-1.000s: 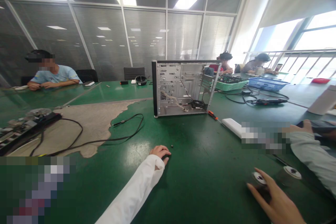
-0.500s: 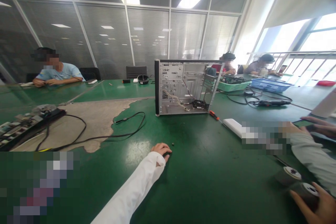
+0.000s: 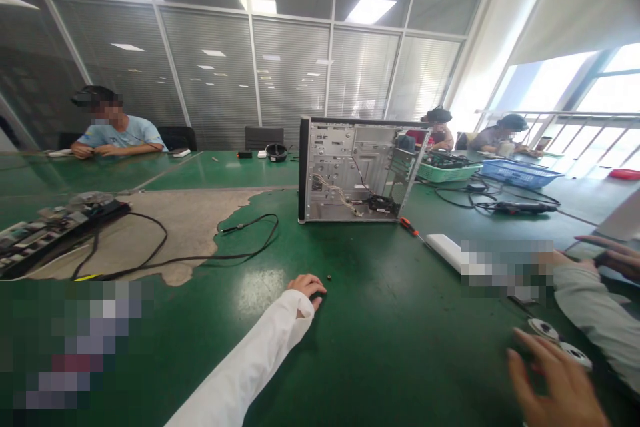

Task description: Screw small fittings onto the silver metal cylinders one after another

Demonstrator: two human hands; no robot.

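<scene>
The left hand (image 3: 306,285), in a white sleeve at lower centre, is resting knuckles-down on the green surface (image 3: 390,320), its grip curled shut over something dark I cannot make out. A small screw (image 3: 329,276) is lying just to its right, apart. At lower right the right hand (image 3: 555,380) is hovering open-fingered over two round discs (image 3: 560,340); open room is lying between the hands.
</scene>
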